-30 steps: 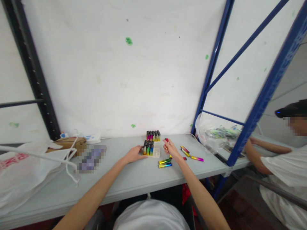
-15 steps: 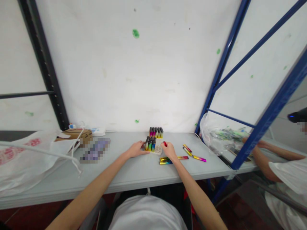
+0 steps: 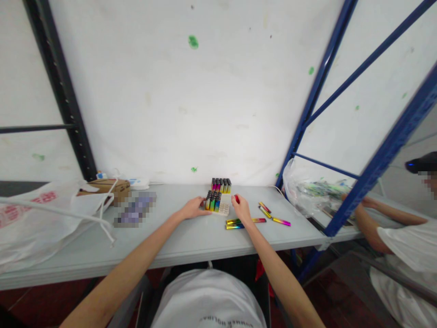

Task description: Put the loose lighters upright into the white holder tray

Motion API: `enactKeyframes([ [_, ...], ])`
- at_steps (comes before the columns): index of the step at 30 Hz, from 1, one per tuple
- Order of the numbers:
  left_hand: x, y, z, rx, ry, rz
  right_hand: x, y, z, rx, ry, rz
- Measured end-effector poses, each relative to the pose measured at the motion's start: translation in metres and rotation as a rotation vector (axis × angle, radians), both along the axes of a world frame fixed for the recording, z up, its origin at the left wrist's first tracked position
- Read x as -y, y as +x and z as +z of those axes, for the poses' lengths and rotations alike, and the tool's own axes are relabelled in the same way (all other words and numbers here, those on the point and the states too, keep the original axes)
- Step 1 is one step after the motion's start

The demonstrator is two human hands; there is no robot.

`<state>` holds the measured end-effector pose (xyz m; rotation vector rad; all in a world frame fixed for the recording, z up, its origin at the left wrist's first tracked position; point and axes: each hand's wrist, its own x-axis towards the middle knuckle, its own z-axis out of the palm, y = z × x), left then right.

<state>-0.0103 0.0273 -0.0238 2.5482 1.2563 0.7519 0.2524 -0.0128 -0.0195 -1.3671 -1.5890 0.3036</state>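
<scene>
A white tray (image 3: 224, 208) with a grid of small holes stands in front of me. Upright lighters with black tops and shiny rainbow bodies (image 3: 213, 202) fill its left part; holes show on the right. My left hand (image 3: 193, 208) grips the tray's left end, thumb along the front edge. Just right of the tray, my right hand (image 3: 241, 207) is closed around a red lighter (image 3: 237, 199), mostly hidden by the fingers. Several shiny lighters (image 3: 234, 226) lie beneath and beside my right wrist. A few more loose lighters (image 3: 282, 222) lie farther right.
Behind the tray stands another block of upright lighters (image 3: 221, 185) near the wall. To the left are a white plastic bag (image 3: 64, 218), a cardboard box (image 3: 116, 189) and a blurred flat item (image 3: 136, 209). On the right, a blue rack post (image 3: 368, 177) separates me from another person's arms (image 3: 385, 210).
My right hand, with the red lighter, has shifted slightly away from the tray to the right. The left hand keeps its place on the tray. The view has tilted a little.
</scene>
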Motion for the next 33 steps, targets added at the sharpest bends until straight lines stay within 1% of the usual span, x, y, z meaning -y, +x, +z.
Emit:
enactKeyframes([
  [2,0.000,0.000,0.000,-0.010,-0.001,-0.001,-0.001,0.001,-0.001,-0.022,0.054,0.042],
  [6,0.000,0.001,0.001,-0.022,-0.012,-0.005,-0.007,0.003,-0.006,-0.044,0.070,0.159],
  [9,0.000,0.001,0.001,-0.018,-0.023,-0.004,-0.010,0.003,-0.006,0.035,0.108,0.177],
  [11,0.001,0.001,0.001,-0.014,-0.028,-0.001,-0.009,0.002,-0.004,0.131,0.088,0.173],
  [13,0.001,0.001,0.002,-0.010,-0.030,-0.002,-0.009,0.000,0.000,0.208,0.035,0.167],
  [16,0.001,0.001,0.002,-0.009,-0.033,-0.009,-0.011,-0.002,0.005,0.229,0.016,0.126],
  [18,0.001,0.001,0.002,-0.013,-0.037,-0.011,-0.015,-0.003,0.007,0.237,0.019,0.128],
  [22,0.002,0.001,0.001,-0.023,-0.033,-0.003,-0.027,-0.003,0.007,0.356,-0.003,0.188],
  [27,0.004,0.000,0.002,-0.033,-0.021,0.002,-0.039,0.003,0.004,0.438,0.070,0.278],
  [33,0.005,-0.001,0.001,-0.012,-0.029,0.026,-0.047,0.005,0.010,0.379,-0.045,0.423],
])
